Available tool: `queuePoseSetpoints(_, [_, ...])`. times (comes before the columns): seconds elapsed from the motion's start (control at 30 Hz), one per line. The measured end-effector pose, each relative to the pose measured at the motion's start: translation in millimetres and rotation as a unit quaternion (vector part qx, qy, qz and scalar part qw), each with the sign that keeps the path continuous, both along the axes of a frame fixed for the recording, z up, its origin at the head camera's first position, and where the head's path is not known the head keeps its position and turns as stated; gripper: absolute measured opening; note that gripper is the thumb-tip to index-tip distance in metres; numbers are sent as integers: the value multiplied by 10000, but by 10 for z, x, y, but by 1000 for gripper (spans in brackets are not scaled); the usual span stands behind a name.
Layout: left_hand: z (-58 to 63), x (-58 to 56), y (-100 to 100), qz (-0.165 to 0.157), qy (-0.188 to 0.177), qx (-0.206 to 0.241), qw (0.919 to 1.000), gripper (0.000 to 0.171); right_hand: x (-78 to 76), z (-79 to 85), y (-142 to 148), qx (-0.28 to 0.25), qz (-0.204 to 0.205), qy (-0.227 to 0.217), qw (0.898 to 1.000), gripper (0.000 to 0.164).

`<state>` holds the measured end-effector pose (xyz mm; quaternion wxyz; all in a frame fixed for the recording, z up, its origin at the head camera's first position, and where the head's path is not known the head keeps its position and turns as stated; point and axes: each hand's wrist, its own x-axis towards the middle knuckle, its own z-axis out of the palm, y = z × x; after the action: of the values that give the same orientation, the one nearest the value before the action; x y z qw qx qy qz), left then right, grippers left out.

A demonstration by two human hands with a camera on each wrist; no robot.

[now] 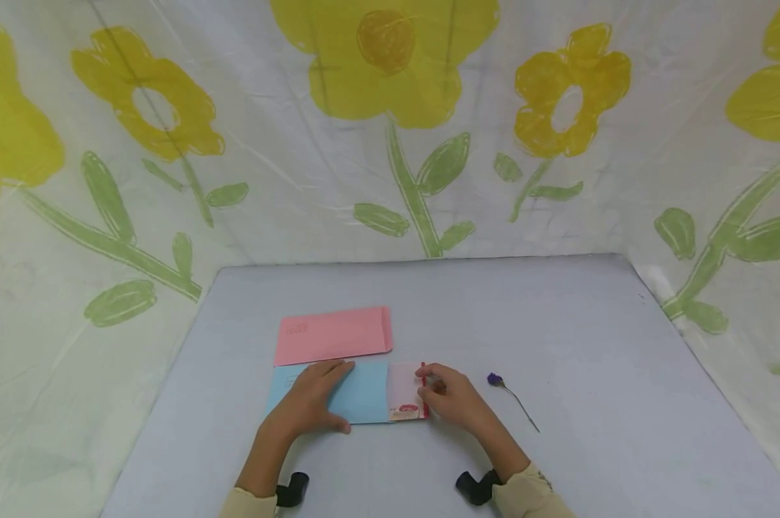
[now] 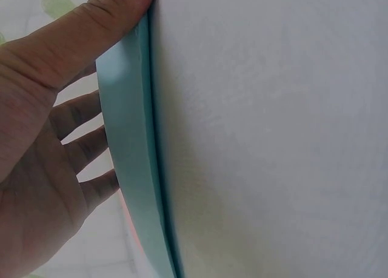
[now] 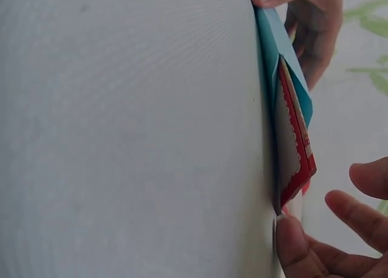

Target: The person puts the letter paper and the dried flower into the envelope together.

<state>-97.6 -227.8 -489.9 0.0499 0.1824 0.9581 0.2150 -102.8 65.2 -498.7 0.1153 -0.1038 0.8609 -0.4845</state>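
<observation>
A light blue envelope (image 1: 367, 392) lies on the table, with a pale pink card (image 1: 403, 385) sticking out of its right-hand opening. The card has a red outer edge and a red printed design; its inner part is hidden in the envelope. My left hand (image 1: 315, 396) rests on the envelope with fingers spread, the thumb (image 2: 91, 33) at the near edge. At the card's outer end is my right hand (image 1: 451, 396), its fingers loosely bent and apart. One fingertip (image 3: 291, 232) is right at the card's lower corner in the right wrist view.
A pink envelope (image 1: 334, 336) lies just beyond the blue one. To the right is a dried purple flower (image 1: 496, 380) on a thin stem. The pale table (image 1: 591, 324) backs onto a white curtain (image 1: 286, 173) painted with yellow flowers. Black wrist mounts (image 1: 293, 491) stick out inward.
</observation>
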Motion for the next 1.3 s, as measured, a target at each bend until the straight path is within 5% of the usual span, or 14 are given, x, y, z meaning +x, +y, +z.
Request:
queuePoseSetpoints(0.57, [11,4,-18,-181,157,114,9996,108,39,19,-93,1,105,118,9999,25])
queuePoseSetpoints(1.3, [17,7,-14,-20,-59,124,9999,106,39,61,-161,-77,285,155,9994,26])
